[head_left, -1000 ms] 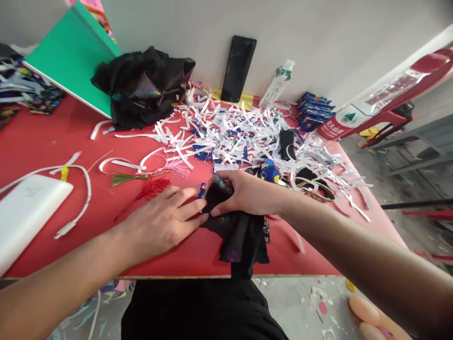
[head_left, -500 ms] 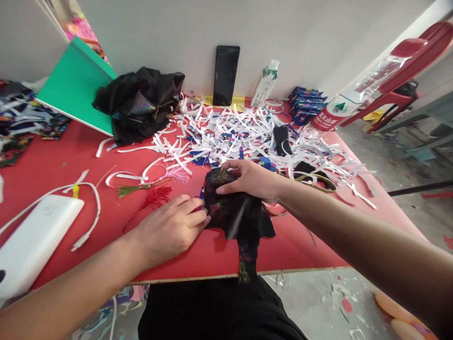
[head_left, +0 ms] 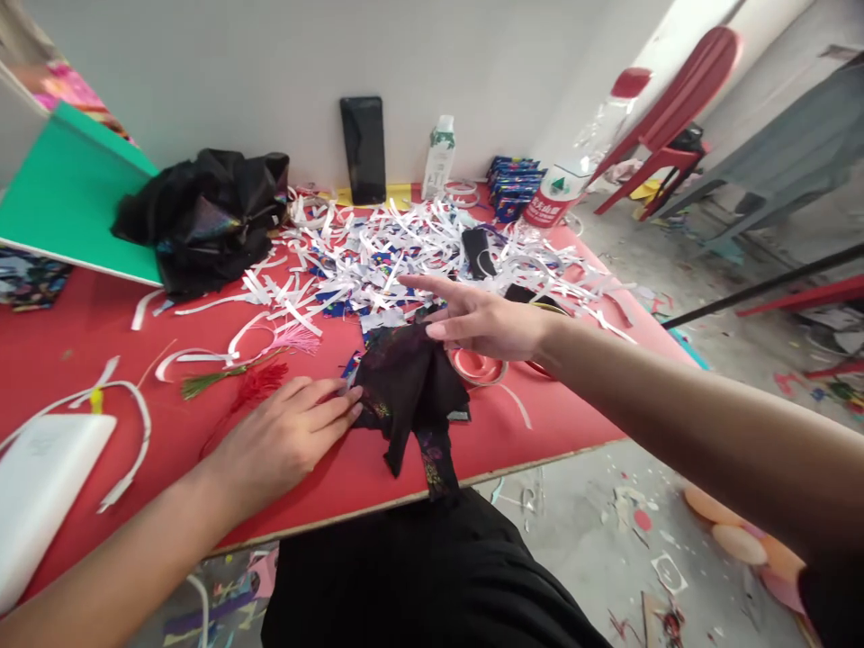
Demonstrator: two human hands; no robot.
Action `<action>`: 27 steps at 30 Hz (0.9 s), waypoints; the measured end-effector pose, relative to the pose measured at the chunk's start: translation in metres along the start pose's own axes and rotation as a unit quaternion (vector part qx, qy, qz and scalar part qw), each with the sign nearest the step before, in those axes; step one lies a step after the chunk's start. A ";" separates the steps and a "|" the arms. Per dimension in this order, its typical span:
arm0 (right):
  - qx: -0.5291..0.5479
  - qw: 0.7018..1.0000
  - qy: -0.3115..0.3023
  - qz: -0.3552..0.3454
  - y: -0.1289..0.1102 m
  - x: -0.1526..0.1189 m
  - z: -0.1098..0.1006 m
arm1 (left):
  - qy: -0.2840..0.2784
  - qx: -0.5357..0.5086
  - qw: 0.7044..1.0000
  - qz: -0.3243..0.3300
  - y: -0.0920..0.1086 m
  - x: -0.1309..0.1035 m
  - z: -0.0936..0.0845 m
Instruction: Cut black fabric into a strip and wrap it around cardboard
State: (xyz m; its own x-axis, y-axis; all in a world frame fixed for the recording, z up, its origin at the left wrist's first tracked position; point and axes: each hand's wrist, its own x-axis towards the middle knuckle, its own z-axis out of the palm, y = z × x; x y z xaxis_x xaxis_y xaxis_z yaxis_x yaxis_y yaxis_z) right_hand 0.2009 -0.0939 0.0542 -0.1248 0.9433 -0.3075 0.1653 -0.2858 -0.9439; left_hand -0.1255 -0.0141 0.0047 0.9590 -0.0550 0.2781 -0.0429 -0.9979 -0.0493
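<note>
A crumpled black cloth (head_left: 398, 369) with shiny coloured patterns lies near the table's front edge, and a strip of it hangs over that edge. The outstretched fingertips of my left hand (head_left: 290, 418) rest against the cloth's left side, by a small bit of blue patterned material (head_left: 351, 364). My right hand (head_left: 482, 319) is over the cloth's upper right part with the index finger extended and fingers apart; nothing shows in its grip. A red tassel (head_left: 260, 387) lies just beyond my left hand. White paper strips (head_left: 378, 247) are heaped past my right hand.
On the red table (head_left: 513, 423) stand a phone (head_left: 364, 148), a carton (head_left: 440, 157), a clear bottle (head_left: 560, 189) and stacked blue packets (head_left: 514, 186). A black bundle (head_left: 209, 216) leans by a green board (head_left: 74, 198). A white power bank (head_left: 54, 495) lies left.
My view has turned to the right. My right hand has loosened from the cloth and stretched out its index finger. A fold of the cloth has flopped toward me. My left hand stays at its left side.
</note>
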 end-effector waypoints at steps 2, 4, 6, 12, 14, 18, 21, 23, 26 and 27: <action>-0.069 0.997 -0.009 -0.022 0.003 -0.001 0.002 | -0.010 -0.008 1.000 -0.011 0.000 -0.004 0.001; -0.140 0.988 -0.023 -0.054 0.004 -0.001 0.006 | -0.014 -0.016 1.000 -0.018 0.001 -0.007 0.003; -0.127 0.988 -0.030 -0.080 0.003 -0.004 0.011 | -0.013 -0.021 0.999 -0.024 0.001 -0.008 0.004; 0.035 0.997 0.026 -0.063 -0.006 -0.021 0.019 | -0.014 -0.010 1.000 -0.024 0.002 -0.006 0.003; -0.024 0.999 0.007 -0.043 -0.004 -0.027 0.019 | -0.016 -0.007 1.000 -0.026 0.002 -0.005 0.002; -0.080 0.996 0.023 -0.026 -0.001 -0.030 0.014 | -0.012 -0.007 0.999 -0.035 0.003 -0.006 0.003; 0.066 0.994 0.076 -0.043 -0.009 -0.026 0.011 | -0.021 0.018 0.999 -0.032 0.002 -0.009 0.006; 0.118 0.985 0.098 -0.079 -0.016 -0.023 0.008 | -0.031 0.030 0.998 -0.035 0.002 -0.010 0.007; -0.002 0.974 0.169 -0.150 -0.017 -0.032 0.003 | -0.038 0.023 0.998 -0.045 0.002 -0.012 0.007; -0.086 0.962 0.202 -0.161 -0.014 -0.041 0.002 | -0.038 0.018 0.998 -0.047 0.002 -0.011 0.006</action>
State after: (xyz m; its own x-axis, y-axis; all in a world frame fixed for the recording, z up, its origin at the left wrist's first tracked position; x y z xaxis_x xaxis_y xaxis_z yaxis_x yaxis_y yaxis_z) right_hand 0.2019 -0.1286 0.0798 0.1883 0.9767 0.1030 0.3463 0.0322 -0.9376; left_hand -0.1347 -0.0157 -0.0048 0.9768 0.0426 0.2100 0.0565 -0.9966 -0.0605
